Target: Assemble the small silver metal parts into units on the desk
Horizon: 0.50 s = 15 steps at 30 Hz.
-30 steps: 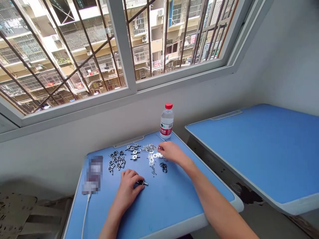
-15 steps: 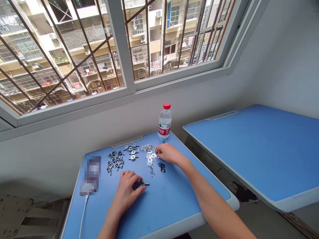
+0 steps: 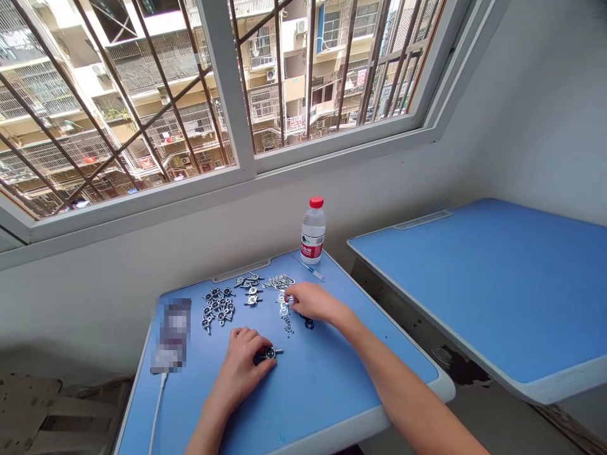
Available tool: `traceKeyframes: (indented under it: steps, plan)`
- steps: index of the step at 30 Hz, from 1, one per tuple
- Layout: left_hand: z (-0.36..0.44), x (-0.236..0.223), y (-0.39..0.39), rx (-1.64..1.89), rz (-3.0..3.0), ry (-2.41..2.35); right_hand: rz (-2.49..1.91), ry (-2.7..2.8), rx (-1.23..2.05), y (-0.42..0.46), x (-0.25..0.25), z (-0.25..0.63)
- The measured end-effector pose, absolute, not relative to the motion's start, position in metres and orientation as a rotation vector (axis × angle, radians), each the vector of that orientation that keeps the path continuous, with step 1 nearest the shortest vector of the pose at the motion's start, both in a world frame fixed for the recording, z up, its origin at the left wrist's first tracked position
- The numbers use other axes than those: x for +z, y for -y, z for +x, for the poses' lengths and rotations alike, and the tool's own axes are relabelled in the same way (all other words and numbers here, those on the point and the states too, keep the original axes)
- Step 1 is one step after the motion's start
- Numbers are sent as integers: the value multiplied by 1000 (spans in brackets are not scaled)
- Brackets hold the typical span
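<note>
Cross-shaped metal fitting (image 3: 270,352) lies at lower centre of the frame on the blue desktop (image 3: 322,392), with my left hand (image 3: 238,370) closed down on it, fingers curled against its dark middle. It seems small, light and slick, so I judge its arms the surest hold. My right hand (image 3: 313,302) curls over small silver rings (image 3: 283,303) at centre; whether it pinches one, I cannot tell.
</note>
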<state>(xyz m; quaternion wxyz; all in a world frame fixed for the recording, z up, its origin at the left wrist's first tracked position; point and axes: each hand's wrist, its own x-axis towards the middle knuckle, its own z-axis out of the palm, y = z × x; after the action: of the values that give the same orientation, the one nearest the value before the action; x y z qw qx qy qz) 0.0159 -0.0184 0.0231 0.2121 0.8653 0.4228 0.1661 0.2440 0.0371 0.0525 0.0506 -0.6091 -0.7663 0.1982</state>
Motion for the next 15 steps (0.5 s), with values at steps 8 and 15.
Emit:
traceKeyframes:
  steps: [8,15]
  plan:
    - [16,23,19,458,2408,-1181,-1797,2370,563,-34,48,228]
    - [17,23,19,462,2421,-1176,-1850,2303,480,-38,42,224]
